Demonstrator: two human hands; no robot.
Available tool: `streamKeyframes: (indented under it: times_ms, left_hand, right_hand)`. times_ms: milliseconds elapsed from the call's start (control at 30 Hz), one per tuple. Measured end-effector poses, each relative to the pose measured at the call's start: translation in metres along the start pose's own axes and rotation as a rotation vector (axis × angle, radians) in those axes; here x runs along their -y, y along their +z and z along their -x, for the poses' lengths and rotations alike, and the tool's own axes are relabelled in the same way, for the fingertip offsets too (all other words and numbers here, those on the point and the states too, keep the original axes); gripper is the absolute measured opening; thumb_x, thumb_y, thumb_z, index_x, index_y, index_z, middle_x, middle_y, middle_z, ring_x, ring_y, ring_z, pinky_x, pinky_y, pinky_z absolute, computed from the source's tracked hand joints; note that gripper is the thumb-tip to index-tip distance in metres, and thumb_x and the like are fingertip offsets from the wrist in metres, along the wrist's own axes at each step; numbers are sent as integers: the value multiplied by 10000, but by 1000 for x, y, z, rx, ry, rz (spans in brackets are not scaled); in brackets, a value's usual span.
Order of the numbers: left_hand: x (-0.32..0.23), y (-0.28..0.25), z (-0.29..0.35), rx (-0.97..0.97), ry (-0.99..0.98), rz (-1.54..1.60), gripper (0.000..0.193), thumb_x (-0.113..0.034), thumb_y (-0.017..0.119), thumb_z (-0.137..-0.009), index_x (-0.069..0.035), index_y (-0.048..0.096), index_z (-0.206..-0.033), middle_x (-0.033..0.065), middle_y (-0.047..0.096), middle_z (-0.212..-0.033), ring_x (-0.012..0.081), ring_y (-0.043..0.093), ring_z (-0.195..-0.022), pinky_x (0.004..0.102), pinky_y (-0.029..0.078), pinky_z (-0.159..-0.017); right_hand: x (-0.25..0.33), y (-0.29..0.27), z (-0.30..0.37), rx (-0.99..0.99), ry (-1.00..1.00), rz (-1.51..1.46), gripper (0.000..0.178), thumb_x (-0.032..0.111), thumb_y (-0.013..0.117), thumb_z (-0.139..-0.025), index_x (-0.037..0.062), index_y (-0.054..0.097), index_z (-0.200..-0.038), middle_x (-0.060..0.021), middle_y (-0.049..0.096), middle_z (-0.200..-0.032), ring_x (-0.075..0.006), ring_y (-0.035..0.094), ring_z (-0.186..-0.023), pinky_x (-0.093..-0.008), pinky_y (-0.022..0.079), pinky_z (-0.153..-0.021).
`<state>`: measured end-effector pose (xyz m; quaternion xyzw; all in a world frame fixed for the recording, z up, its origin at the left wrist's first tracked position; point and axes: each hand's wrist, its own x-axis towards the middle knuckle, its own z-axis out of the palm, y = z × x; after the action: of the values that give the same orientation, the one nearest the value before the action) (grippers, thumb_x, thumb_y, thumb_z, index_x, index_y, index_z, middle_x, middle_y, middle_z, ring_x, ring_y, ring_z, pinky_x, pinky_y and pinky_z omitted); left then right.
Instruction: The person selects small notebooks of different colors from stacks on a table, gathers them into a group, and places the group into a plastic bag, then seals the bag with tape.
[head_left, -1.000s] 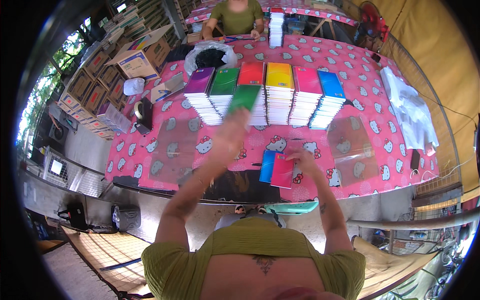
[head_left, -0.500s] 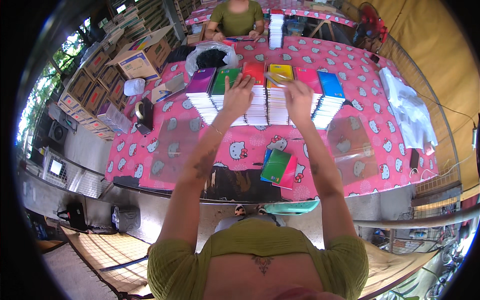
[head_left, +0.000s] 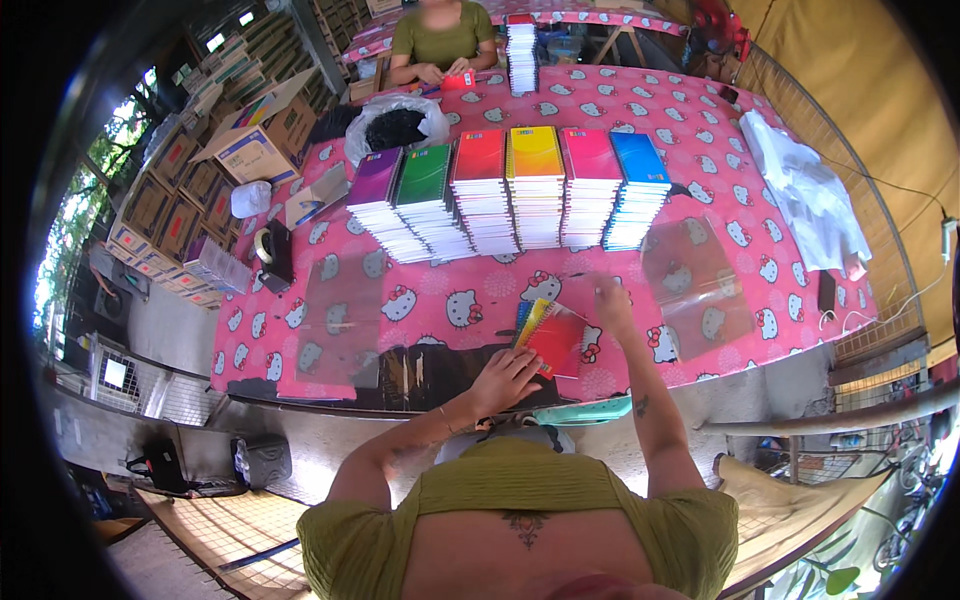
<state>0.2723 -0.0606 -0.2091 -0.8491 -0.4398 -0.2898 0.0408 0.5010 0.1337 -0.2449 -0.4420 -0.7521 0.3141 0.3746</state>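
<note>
A small fanned pile of spiral notebooks lies near the table's front edge. On top is a red notebook [head_left: 560, 340], with a yellow notebook [head_left: 537, 318] and a blue edge showing beneath it. My left hand [head_left: 507, 380] grips the red notebook by its lower left corner, fingers over the cover. To the right of the pile, apart from it, my right hand [head_left: 613, 303] is raised over the table; its fingers are blurred. Beyond stand tall stacks of notebooks in a row: purple [head_left: 375, 172], green [head_left: 424, 172], red [head_left: 480, 152], yellow [head_left: 535, 150], pink [head_left: 590, 155] and blue [head_left: 640, 157].
Clear plastic sheets [head_left: 697, 285] lie either side on the pink table [head_left: 440, 335]. At left are a tape dispenser [head_left: 272, 255] and cardboard boxes [head_left: 262, 140]. White plastic bags [head_left: 805, 190] lie at right. Across the table a person [head_left: 443, 45] handles a red notebook.
Both hands have come back from the tall stacks toward me. Yellow and red notebooks now lie on the near pile, covering the green one. My view has shifted slightly.
</note>
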Motion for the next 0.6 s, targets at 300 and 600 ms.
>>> streamKeyframes:
  times_ms: [300,600]
  left_hand:
    - [126,-65,-240,-293,-113,-487,464,-164,632,-902,-37,552,-1341,154,654,-1222,336,595,-1175,512,353,-1103]
    - [62,-154,-212,-479,-58,-236,160,-74,671,-805,-68,669,-964,82,636,-757,264,649,-695,414,524,-653]
  right_hand:
    - [110,-76,-148,-341,-540,719,345,107,666,-850,104,657,-1194,-81,634,-1221,-306,588,-1145,-495,359,-1088]
    - [96,15,82,-7,-491,571,357,202,687,-834,120,661,-1181,-39,586,-1125,-256,561,-1039,-447,437,-885]
